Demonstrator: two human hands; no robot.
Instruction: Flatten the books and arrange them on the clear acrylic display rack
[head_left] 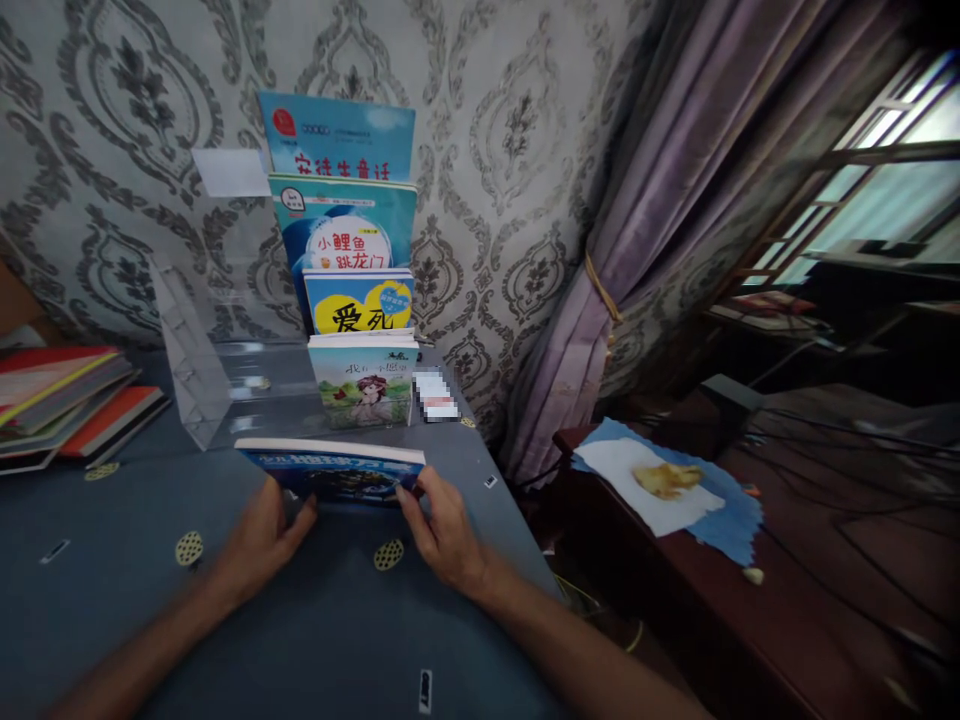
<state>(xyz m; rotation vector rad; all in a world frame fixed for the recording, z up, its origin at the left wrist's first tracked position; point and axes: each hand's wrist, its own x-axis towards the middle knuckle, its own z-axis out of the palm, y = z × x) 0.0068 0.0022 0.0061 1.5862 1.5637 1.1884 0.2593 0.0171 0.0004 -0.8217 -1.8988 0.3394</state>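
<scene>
Head view: left hand (259, 535), right hand (450, 525), fingers pinched around blue book (337, 477), lower centre-left; probably shelving, next needs aligning with rack (191, 375)

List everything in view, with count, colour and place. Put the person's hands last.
Held book: one, blue, between both hands
Displayed books: four covers showing, blue, teal, yellow-and-blue, green, in the rack
Display rack: one, clear, on the table
White card: one, white, rack's upper left
Piled books: several, red, orange and others, table's left
Pixelated item: one, mostly white, right of the rack
Table: one, blue-grey, below
Wallpaper: one, grey patterned, behind
Curtain: one, purple, right
Window: one, pale panes, far right
Cloth: one, blue, on dark red furniture
Paper: one, white, on the cloth
Unclear item: brownish-yellow, on the paper
Left hand: one, bare, book's left
Right hand: one, bare, book's right
</scene>
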